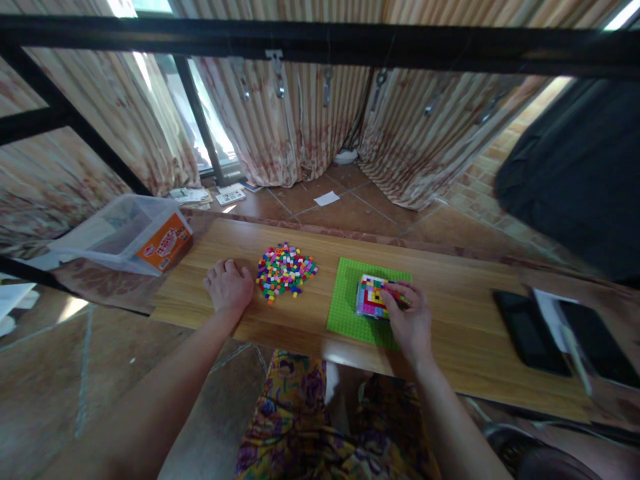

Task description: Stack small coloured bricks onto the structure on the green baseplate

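Note:
My left hand (230, 288) lies on the wooden tabletop, its fingers loosely bent and apart, with nothing seen in it. Just right of it is a loose pile of small multicoloured toy bricks (286, 270). Further right, a green studded baseplate (343, 303) carries a low rectangular build of coloured bricks (369, 301), with red, yellow, blue and pink on top. My right hand (411, 317) covers the right side of this build, thumb and fingers pinched together at its top. Reddish bits show by the fingertips; whether they are held or part of the build is unclear.
A clear plastic bin (125, 230) with an orange label stands left of the table. At the table's right lie a black tablet (530, 331), a dark phone-like device (600, 340) and a pen (576, 357). A black metal bar (320, 43) crosses above, before striped curtains (310, 127).

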`<state>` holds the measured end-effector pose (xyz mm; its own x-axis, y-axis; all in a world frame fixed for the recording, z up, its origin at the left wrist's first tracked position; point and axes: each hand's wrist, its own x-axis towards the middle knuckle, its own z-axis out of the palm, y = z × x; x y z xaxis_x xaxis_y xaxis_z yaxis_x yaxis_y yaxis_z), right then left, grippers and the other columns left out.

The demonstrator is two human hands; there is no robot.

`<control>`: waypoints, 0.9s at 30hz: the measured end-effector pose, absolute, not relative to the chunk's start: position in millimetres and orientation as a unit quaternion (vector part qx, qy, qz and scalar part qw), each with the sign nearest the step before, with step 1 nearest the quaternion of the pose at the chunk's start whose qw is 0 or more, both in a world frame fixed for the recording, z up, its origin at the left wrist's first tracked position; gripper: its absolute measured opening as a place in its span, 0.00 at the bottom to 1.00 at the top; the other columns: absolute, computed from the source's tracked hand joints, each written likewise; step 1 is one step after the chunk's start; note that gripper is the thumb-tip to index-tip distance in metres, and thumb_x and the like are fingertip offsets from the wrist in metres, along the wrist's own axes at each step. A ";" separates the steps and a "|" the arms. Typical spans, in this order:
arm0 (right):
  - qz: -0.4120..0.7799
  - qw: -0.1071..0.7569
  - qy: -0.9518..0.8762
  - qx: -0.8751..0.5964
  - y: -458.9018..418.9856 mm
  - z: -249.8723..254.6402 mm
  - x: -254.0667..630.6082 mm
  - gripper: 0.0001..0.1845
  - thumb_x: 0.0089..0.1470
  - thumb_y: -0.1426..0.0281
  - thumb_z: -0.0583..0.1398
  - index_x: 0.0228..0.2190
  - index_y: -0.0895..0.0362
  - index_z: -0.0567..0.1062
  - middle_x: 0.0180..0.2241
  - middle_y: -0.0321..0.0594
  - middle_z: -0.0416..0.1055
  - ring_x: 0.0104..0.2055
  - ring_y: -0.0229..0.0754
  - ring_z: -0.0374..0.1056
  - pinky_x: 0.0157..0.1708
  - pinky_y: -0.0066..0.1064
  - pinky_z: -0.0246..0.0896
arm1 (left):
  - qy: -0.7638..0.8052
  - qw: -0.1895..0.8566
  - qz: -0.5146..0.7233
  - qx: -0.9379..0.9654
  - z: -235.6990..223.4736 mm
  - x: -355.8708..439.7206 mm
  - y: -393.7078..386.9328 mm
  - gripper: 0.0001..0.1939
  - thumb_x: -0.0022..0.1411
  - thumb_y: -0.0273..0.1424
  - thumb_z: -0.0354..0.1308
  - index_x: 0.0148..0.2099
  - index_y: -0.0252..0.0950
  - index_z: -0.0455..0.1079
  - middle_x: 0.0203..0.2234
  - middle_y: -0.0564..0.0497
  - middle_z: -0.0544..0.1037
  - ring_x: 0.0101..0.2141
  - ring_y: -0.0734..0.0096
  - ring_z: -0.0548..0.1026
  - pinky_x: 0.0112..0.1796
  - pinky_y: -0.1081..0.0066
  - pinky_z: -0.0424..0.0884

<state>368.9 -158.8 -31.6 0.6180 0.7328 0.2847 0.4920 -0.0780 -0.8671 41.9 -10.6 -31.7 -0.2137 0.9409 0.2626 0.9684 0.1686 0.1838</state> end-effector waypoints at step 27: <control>0.085 0.265 -0.700 -0.658 -104.2 -33.9 218.0 0.10 0.60 0.68 0.57 0.37 0.54 0.78 0.37 0.43 0.74 0.42 0.45 0.67 0.43 0.35 0.60 | -0.761 0.062 -0.157 -0.627 -32.6 43.5 -15.8 0.19 0.65 0.35 0.47 0.52 0.32 0.69 0.52 0.37 0.72 0.53 0.49 0.68 0.52 0.54 0.63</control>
<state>218.0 -104.2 -33.9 0.0062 0.9657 0.2594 0.8753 0.1202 -0.4683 43.5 -15.8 -32.6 -0.2065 0.9343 0.2906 0.9730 0.1649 0.1612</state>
